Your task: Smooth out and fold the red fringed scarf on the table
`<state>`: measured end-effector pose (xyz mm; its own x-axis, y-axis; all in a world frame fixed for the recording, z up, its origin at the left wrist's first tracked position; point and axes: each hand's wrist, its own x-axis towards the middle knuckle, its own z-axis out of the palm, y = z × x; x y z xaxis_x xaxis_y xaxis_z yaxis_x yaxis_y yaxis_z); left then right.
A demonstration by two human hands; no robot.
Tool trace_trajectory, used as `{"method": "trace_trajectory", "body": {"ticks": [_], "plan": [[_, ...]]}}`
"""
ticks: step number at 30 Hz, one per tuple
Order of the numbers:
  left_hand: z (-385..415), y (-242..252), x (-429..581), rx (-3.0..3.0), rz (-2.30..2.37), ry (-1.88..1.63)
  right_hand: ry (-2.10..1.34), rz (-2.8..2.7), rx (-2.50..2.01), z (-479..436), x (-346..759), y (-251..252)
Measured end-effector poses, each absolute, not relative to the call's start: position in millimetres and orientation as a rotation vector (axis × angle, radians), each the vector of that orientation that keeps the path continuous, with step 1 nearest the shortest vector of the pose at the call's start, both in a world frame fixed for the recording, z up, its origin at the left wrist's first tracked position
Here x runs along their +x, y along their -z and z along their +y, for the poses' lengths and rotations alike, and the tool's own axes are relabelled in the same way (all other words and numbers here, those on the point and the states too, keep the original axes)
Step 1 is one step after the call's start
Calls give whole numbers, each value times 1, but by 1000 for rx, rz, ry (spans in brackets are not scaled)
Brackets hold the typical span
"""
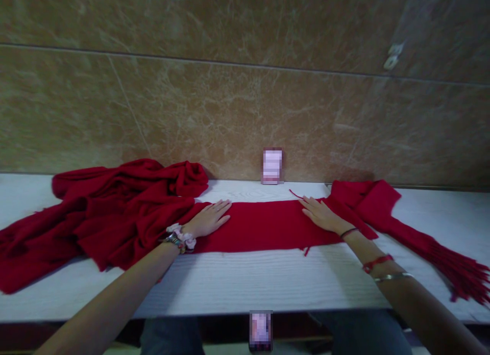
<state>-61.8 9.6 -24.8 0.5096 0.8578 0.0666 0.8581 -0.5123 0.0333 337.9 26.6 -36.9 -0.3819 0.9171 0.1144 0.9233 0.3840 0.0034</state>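
Observation:
A long red scarf (268, 225) lies stretched across a white table (245, 283). My left hand (210, 218) rests flat on the scarf's middle-left part, fingers stretched out. My right hand (319, 213) lies flat on its right part, fingers also extended. Past my right hand the scarf bends and runs to a fringed end (459, 273) at the right. A crumpled heap of red cloth (115, 212) sits to the left, touching the flat strip; I cannot tell whether it is the same piece.
A brown marbled wall (245, 90) rises right behind the table. A small blurred card (272, 166) stands against the wall behind the scarf. Another blurred small object (261, 330) sits at the table's near edge, above my lap.

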Motion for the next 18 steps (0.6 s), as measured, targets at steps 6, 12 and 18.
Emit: {"method": "trace_trajectory", "body": {"ticks": [6,12,18], "plan": [[10,25,-64,-2732,-1537,91,-32,-2518,-1751,20,345,30],[9,14,-57,-2708,-1523,-15,46,-2496,-1697,20,346,31],[13,1,-9,-2680,-1468,138,45,-2469,-1685,20,346,35]]}}
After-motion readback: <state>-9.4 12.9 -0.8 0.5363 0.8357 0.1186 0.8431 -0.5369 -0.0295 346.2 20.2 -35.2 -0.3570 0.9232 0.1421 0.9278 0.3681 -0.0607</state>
